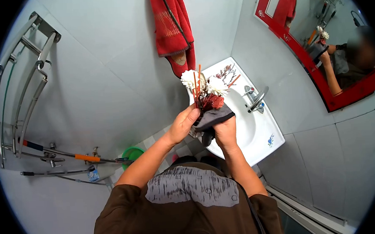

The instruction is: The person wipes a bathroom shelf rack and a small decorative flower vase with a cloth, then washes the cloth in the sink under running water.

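A bunch of flowers (213, 88), with white blooms, a reddish-brown rose and thin orange sticks, stands up between my hands over the near left side of the sink. My left hand (183, 123) is closed around its base from the left, thumb up against the stems. What holds the stems is mostly hidden behind my fingers and the cloth. A grey cloth with a black edge (217, 116) is bunched in my right hand (226, 133), right beside the flowers. The cloth covers most of that hand's fingers.
The white sink (265, 149) with a chrome tap (258, 99) is just beyond my hands. A red towel (171, 29) hangs on the wall ahead. A red-framed mirror (331, 96) is at right, a metal rack (23, 62) at left, a green basin (132, 156) below.
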